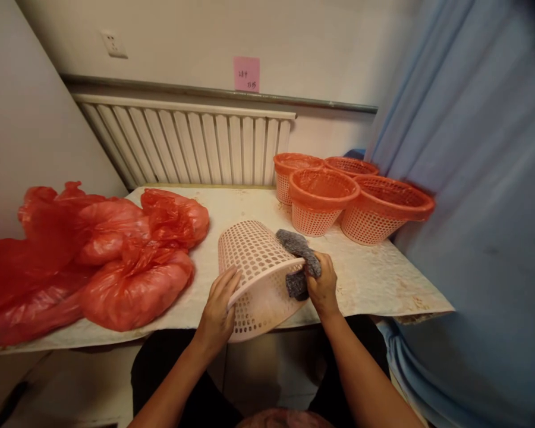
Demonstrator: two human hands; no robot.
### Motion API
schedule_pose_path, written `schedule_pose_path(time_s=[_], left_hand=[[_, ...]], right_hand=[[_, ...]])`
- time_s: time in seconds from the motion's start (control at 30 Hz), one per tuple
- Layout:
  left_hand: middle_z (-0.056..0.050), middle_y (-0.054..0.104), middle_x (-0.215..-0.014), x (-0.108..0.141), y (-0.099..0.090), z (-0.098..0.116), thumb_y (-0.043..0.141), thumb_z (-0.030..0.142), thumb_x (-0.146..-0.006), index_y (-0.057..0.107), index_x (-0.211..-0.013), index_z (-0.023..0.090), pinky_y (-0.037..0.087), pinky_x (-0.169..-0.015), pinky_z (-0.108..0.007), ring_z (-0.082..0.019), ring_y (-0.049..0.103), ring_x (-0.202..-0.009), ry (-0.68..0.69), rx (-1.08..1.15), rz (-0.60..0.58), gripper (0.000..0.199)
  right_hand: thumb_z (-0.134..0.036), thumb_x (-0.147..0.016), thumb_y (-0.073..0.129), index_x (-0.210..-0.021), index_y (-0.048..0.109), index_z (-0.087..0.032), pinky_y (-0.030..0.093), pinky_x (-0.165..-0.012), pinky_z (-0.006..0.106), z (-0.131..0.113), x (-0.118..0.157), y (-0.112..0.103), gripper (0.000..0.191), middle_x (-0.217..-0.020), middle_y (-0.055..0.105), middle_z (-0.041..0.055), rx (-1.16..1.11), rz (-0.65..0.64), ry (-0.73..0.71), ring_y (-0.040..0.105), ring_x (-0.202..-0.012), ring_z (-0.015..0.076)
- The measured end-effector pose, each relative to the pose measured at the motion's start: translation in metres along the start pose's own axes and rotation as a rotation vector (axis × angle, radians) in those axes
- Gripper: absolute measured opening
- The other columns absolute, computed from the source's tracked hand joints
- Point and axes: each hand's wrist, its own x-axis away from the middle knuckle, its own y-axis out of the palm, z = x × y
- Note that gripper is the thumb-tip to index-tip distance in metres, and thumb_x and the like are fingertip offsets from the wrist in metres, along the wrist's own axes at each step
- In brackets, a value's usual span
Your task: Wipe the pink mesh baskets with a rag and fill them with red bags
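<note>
A pale, perforated plastic wastebasket (254,252) lies tipped on its side at the table's front edge, its mouth facing me. My left hand (218,306) grips the rim on the left, with the thumb inside. On the right side of the rim, my right hand (323,285) is closed on a grey cloth (296,245). The cloth is folded over the rim, part outside and part inside the basket. The fingertips of my right hand are partly hidden by the cloth.
Several wastebaskets lined with red bags (318,217) stand at the back right, beside a blue curtain (472,208). Filled red plastic bags (138,291) cover the left of the cloth-covered table (374,285). A radiator (196,142) lines the wall behind.
</note>
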Motion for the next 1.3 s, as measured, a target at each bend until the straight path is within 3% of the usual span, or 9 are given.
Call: schedule_pose_path(time_s=[0.23, 0.37, 0.47, 0.6, 0.7, 0.83, 1.0, 1.17, 1.3], left_hand=[[-0.011, 0.045, -0.141, 0.025, -0.002, -0.009, 0.039, 0.01, -0.086, 0.035, -0.143, 0.023, 0.037, -0.11, -0.05, -0.025, 0.04, -0.133, -0.053, -0.001, 0.075, 0.058], [-0.009, 0.049, -0.139, 0.04, -0.002, -0.016, 0.041, 0.014, -0.088, 0.041, -0.139, 0.023, 0.037, -0.111, -0.049, -0.024, 0.043, -0.131, -0.142, -0.005, 0.148, 0.052], [-0.01, 0.05, -0.138, 0.053, 0.0, -0.023, 0.044, 0.019, -0.089, 0.044, -0.136, 0.021, 0.037, -0.111, -0.047, -0.023, 0.046, -0.129, -0.312, 0.029, 0.184, 0.047], [-0.013, 0.057, -0.129, 0.055, 0.008, -0.027, 0.048, 0.025, -0.087, 0.05, -0.13, 0.016, 0.042, -0.106, -0.047, -0.025, 0.054, -0.121, -0.468, 0.06, 0.149, 0.043], [-0.014, 0.057, -0.128, 0.038, 0.013, -0.018, 0.049, 0.019, -0.084, 0.051, -0.128, 0.014, 0.043, -0.105, -0.047, -0.025, 0.054, -0.12, -0.372, 0.022, 0.131, 0.044], [-0.013, 0.055, -0.131, -0.001, 0.014, -0.001, 0.046, 0.009, -0.08, 0.05, -0.13, 0.016, 0.042, -0.107, -0.048, -0.025, 0.05, -0.124, -0.191, -0.02, 0.116, 0.051], [-0.016, 0.052, -0.134, -0.03, 0.02, 0.004, 0.039, 0.0, -0.076, 0.049, -0.132, 0.013, 0.04, -0.108, -0.05, -0.025, 0.045, -0.128, -0.085, -0.011, 0.053, 0.059], [-0.016, 0.047, -0.139, -0.021, 0.022, -0.003, 0.038, 0.0, -0.073, 0.045, -0.136, 0.015, 0.037, -0.11, -0.052, -0.025, 0.041, -0.132, -0.067, 0.021, 0.022, 0.066], [-0.015, 0.046, -0.14, -0.009, 0.018, -0.006, 0.038, 0.0, -0.074, 0.042, -0.139, 0.016, 0.036, -0.111, -0.051, -0.024, 0.039, -0.133, -0.067, 0.043, 0.039, 0.067]], right_hand=[[-0.042, -0.074, 0.062, -0.112, 0.058, -0.015, 0.046, -0.091, 0.043, 0.045, 0.073, 0.019, 0.047, -0.109, 0.065, 0.0131, -0.119, 0.152, 0.625, 0.059, -0.104, 0.0274], [-0.043, -0.071, 0.063, -0.11, 0.06, -0.014, 0.047, -0.091, 0.044, 0.043, 0.084, 0.023, 0.049, -0.107, 0.067, 0.014, -0.169, 0.08, 0.723, 0.061, -0.101, 0.0284], [-0.041, -0.073, 0.062, -0.108, 0.061, -0.014, 0.046, -0.091, 0.043, 0.027, 0.057, 0.017, 0.044, -0.105, 0.066, 0.0123, -0.118, 0.095, 0.573, 0.06, -0.1, 0.0273], [-0.028, -0.081, 0.054, -0.107, 0.06, -0.017, 0.045, -0.086, 0.04, -0.007, 0.002, 0.001, 0.029, -0.099, 0.062, 0.0082, -0.016, 0.053, 0.121, 0.056, -0.095, 0.0239], [-0.013, -0.079, 0.048, -0.108, 0.059, -0.019, 0.044, -0.082, 0.038, -0.039, -0.029, -0.009, 0.032, -0.096, 0.058, 0.0078, 0.101, -0.066, -0.224, 0.053, -0.093, 0.0238], [-0.009, -0.078, 0.049, -0.108, 0.061, -0.021, 0.041, -0.078, 0.037, -0.075, -0.047, -0.012, 0.034, -0.091, 0.053, 0.0077, 0.259, -0.266, -0.463, 0.047, -0.089, 0.0242], [-0.01, -0.08, 0.049, -0.107, 0.061, -0.02, 0.041, -0.078, 0.037, -0.078, -0.046, -0.006, 0.032, -0.089, 0.052, 0.0074, 0.299, -0.344, -0.509, 0.046, -0.088, 0.0235], [-0.011, -0.08, 0.048, -0.11, 0.059, -0.019, 0.043, -0.081, 0.038, -0.053, -0.041, -0.01, 0.034, -0.095, 0.053, 0.0085, 0.247, -0.303, -0.439, 0.048, -0.091, 0.0241], [-0.013, -0.08, 0.048, -0.112, 0.056, -0.019, 0.045, -0.085, 0.039, -0.022, -0.031, -0.016, 0.034, -0.101, 0.056, 0.0089, 0.112, -0.201, -0.282, 0.052, -0.097, 0.0237]])
